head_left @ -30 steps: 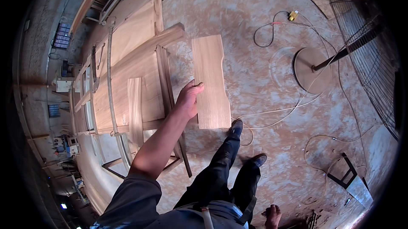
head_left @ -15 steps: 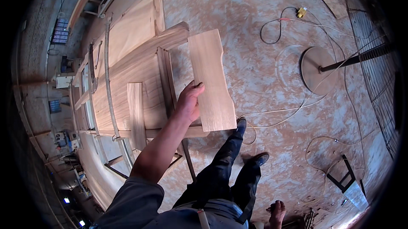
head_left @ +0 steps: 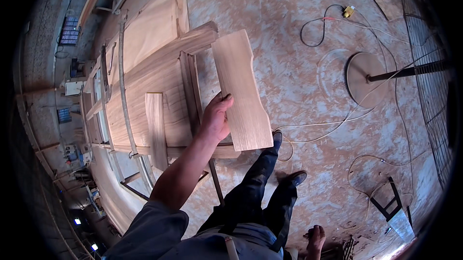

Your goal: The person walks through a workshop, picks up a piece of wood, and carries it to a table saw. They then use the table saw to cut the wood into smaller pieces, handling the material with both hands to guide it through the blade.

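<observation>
My left hand (head_left: 216,116) grips a flat wooden board (head_left: 243,93) by its left long edge, the thumb lying on its upper face. That board has a shaped right edge with a shallow curved notch near each end. It is held above the floor, beside a large wooden panel frame (head_left: 159,76). At the lower right hangs my right hand (head_left: 316,240), low by my side. Its fingers look curled; whatever may be in them is too dark and small to make out.
A narrow wooden strip (head_left: 156,125) lies across the panel, and a metal bar clamp (head_left: 126,91) spans it. Right of me stands a pole on a round base (head_left: 362,84), near a wire mesh (head_left: 429,86). Cables (head_left: 333,130) trail over the floor. A black metal stand (head_left: 395,207) is lower right.
The board has tilted slightly, its near end swinging a little to the right in my left hand. The view has shifted slightly. My right hand stays low by my side.
</observation>
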Tool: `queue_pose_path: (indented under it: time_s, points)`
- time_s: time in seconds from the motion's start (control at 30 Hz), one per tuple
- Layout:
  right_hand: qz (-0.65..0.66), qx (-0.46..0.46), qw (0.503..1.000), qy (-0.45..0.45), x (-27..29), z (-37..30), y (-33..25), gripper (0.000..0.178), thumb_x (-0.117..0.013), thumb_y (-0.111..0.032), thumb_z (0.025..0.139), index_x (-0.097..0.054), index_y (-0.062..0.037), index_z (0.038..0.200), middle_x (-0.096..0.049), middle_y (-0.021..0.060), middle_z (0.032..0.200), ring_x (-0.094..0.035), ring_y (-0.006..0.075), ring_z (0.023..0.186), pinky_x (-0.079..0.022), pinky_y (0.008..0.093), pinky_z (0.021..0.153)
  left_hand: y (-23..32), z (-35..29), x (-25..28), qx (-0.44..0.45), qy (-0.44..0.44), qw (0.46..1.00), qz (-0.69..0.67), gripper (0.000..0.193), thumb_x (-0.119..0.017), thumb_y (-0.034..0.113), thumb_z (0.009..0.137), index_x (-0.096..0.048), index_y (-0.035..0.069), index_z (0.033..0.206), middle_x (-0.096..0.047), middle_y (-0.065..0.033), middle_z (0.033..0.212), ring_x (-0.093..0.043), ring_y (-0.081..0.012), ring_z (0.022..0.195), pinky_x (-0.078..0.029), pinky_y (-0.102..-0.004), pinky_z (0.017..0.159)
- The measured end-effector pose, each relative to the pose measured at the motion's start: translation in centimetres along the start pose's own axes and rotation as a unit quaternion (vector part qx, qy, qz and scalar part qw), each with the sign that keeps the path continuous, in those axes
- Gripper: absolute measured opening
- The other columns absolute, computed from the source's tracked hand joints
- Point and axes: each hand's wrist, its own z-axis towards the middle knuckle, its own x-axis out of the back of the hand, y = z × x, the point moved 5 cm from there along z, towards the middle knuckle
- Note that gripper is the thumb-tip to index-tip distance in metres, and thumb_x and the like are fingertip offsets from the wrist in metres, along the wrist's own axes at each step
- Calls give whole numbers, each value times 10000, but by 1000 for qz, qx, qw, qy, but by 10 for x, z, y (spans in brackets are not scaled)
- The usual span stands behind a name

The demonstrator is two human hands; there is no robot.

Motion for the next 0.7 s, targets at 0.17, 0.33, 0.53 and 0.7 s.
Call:
queue_pose_path:
  time_s: [0.17,0.33,0.53,0.7]
  points:
    - [-5,-13,1000,4,-9,2,-13,247,-514,-230,912,-572,7,870,-581,89,665,-566,181,515,-492,319,496,9,0,-13,-10,-21,999,31,351,-550,139,897,-522,-9,1213,-619,-96,1132,-590,-208,1070,-455,-382,961]
    - [-42,3,999,-3,-11,4,-31,224,-519,-222,922,-571,-5,897,-560,71,656,-552,172,500,-500,320,494,11,-10,-11,-6,-12,1000,17,283,-541,104,906,-535,-8,1166,-618,-73,1093,-593,-181,1019,-464,-358,934]
    - [-13,-19,1000,2,-13,12,-28,203,-536,-225,918,-583,-30,888,-568,55,655,-546,159,474,-503,314,486,2,0,-31,-13,-10,1000,0,292,-548,119,913,-544,30,1191,-613,-35,1121,-557,-166,1087,-426,-364,980]
    - [-14,-35,999,-1,-21,6,-33,217,-534,-222,914,-598,-15,907,-601,66,692,-574,155,542,-508,302,513,5,0,-25,-15,-1,1000,21,263,-528,85,925,-528,24,1180,-594,-25,1094,-547,-136,1034,-421,-333,964]
